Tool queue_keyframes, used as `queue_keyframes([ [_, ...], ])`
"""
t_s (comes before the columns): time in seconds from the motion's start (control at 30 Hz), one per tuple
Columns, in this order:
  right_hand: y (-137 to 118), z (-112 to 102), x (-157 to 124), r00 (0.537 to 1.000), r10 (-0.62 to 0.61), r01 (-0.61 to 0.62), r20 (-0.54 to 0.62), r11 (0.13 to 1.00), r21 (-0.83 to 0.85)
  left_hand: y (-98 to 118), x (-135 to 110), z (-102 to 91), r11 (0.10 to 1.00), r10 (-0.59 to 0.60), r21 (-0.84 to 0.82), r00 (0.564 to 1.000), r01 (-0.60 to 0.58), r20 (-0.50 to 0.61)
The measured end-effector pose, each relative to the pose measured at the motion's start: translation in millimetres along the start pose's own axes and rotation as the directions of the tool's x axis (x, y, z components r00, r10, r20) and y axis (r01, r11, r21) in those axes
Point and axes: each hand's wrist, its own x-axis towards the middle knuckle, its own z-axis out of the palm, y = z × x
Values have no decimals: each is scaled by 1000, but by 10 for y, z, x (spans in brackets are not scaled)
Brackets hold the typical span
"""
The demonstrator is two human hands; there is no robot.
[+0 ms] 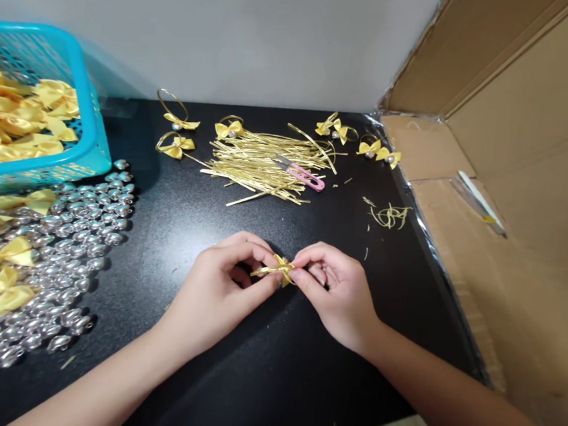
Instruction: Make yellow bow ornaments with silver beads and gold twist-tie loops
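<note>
A: Where's the yellow bow (286,278)?
B: Above the black table (226,398), between the person's 2 hands, near the middle of the view.

A: What is the left hand (222,275) doing?
B: Pinching the bow from its left side, thumb and index finger pressed together, with a gold strip (260,272) sticking out there.

A: And the right hand (341,291)?
B: Gripping the bow's right side between thumb and fingertip. The fingers hide much of it.

A: What lies beyond the hands?
B: A pile of gold ties (263,164) with pink snips (307,176) resting on top. Looped bows (176,147) sit around it: 2 at the left, 1 at the pile's back edge, 4 toward the right.

A: Anything to the sides?
B: Thin scraps (390,216) at the right. At the left, silver beads (82,226) are spread out, loose bows (18,252) lying over some, beside a blue basket (84,101) holding more bows.
</note>
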Motion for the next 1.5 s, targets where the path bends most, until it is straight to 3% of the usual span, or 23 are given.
queue_keyframes([
  [0.17, 3, -2, -1, 1000, 6, -6, -4, 1000, 1, -15, -5, 0, 1000, 18, -17, 1000, -18, -20],
  [0.4, 10, 11, -10, 999, 37, -40, 29, 989, 142, -38, -10, 14, 957, -46, -284, 998, 59, 52],
  [0.53, -10, -25, 38, 995, 99, -89, -29, 967, 238, -48, -4, 24, 939, -55, -341, 998, 55, 8],
  [0.63, -82, -96, 88, 965, 259, -215, -50, 883, 418, -51, 6, 33, 930, -111, -358, 993, 86, -48],
  [0.73, -191, -172, 100, 946, 323, -273, 28, 746, 607, -56, 19, 47, 932, -157, -346, 981, 108, -116],
  [0.87, -299, -219, 43, 956, 237, -288, 170, 665, 690, -69, 34, 65, 945, -138, -319, 974, 75, -181],
  [1.03, -361, -247, -31, 955, 150, -290, 256, 650, 702, -73, 48, 71, 954, -118, -294, 969, 51, -216],
  [1.23, -526, -393, -49, 970, 68, -215, 233, 690, 691, -114, 58, 63, 950, -147, -303, 964, 75, -221],
  [1.5, -690, -680, -16, 996, 26, -76, 80, 682, 727, -135, 95, 67, 925, -220, -351, 957, 143, -189],
])
